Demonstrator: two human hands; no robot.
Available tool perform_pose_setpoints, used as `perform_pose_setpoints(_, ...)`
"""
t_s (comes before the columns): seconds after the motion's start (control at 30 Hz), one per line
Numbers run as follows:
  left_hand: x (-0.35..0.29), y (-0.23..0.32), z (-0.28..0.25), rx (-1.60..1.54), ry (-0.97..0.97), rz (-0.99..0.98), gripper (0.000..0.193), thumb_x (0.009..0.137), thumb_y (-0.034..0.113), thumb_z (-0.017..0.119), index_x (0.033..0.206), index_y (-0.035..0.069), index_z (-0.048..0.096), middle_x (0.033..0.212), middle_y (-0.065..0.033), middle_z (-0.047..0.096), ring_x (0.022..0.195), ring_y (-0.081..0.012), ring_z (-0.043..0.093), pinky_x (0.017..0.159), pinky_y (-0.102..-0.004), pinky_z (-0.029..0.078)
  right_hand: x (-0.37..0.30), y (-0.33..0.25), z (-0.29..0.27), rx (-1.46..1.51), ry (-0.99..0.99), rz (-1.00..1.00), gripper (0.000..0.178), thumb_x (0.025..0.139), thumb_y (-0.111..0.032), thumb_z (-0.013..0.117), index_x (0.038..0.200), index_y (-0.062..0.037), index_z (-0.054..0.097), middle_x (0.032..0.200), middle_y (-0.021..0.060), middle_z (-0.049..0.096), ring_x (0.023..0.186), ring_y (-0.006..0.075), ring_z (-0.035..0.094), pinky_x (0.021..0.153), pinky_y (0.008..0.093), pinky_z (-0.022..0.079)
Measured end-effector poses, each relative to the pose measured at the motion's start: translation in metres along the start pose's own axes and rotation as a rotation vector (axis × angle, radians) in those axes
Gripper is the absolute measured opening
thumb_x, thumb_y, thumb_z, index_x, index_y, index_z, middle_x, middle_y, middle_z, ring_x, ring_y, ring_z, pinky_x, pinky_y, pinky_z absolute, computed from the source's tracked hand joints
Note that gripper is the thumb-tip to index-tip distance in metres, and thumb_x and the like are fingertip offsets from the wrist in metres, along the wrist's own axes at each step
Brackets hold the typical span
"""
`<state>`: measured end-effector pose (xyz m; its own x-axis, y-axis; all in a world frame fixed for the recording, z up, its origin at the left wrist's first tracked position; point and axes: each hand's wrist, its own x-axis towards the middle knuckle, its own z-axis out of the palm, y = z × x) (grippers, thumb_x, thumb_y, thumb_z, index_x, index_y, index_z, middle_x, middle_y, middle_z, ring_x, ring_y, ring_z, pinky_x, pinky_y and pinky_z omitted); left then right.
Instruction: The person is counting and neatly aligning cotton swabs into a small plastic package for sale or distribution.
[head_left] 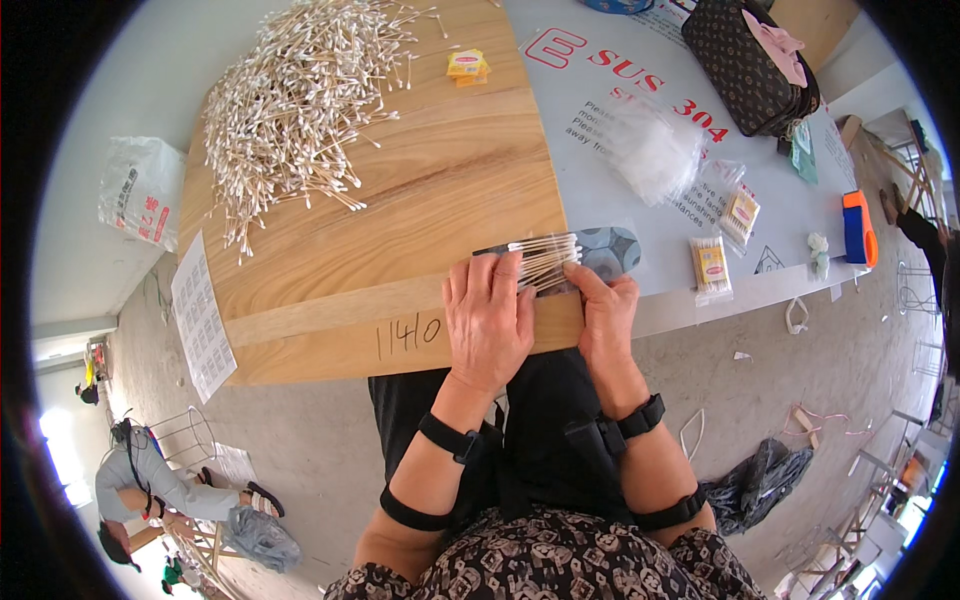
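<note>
My left hand lies palm down at the front edge of the wooden board, fingers pressed over a small bundle of cotton swabs. My right hand pinches the same bundle from the right side. The swabs fan out over a flat grey patterned sleeve lying at the board's right edge. A big loose heap of cotton swabs sits on the board at the far left.
Two filled swab packets, a pile of clear bags, a dark patterned purse and an orange-blue tool lie on the grey table to the right. A yellow packet rests on the board. Another person crouches at lower left.
</note>
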<state>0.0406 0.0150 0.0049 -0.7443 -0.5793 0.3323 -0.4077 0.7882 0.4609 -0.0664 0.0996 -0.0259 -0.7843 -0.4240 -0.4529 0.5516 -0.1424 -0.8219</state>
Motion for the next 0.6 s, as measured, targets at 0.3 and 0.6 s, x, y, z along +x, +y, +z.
perform_pose_setpoints(0.3,-0.006,0.023,0.001,0.159,-0.229,0.044,0.064,0.087,0.027,0.064,0.141,0.001,0.042,0.147,-0.0157,0.039,0.138,-0.0349,0.032,0.110,-0.0519,0.025,-0.003,-0.003,-0.003,0.005,0.013,0.014,0.012,0.082,-0.002,0.067,0.092,0.0024,0.067,0.086,0.0036,0.068,0.071,0.0090,0.059,0.063,0.0236,0.047)
perform_pose_setpoints(0.6,0.015,0.008,-0.004,-0.007,0.032,0.019,0.019,0.075,0.002,0.069,0.093,0.004,0.064,0.093,-0.0083,0.055,0.090,-0.0302,0.052,0.081,-0.0429,0.043,-0.002,0.003,-0.004,0.121,0.023,0.010,0.008,0.082,-0.002,0.067,0.090,0.0008,0.068,0.084,0.0015,0.067,0.070,0.0074,0.057,0.063,0.0229,0.044)
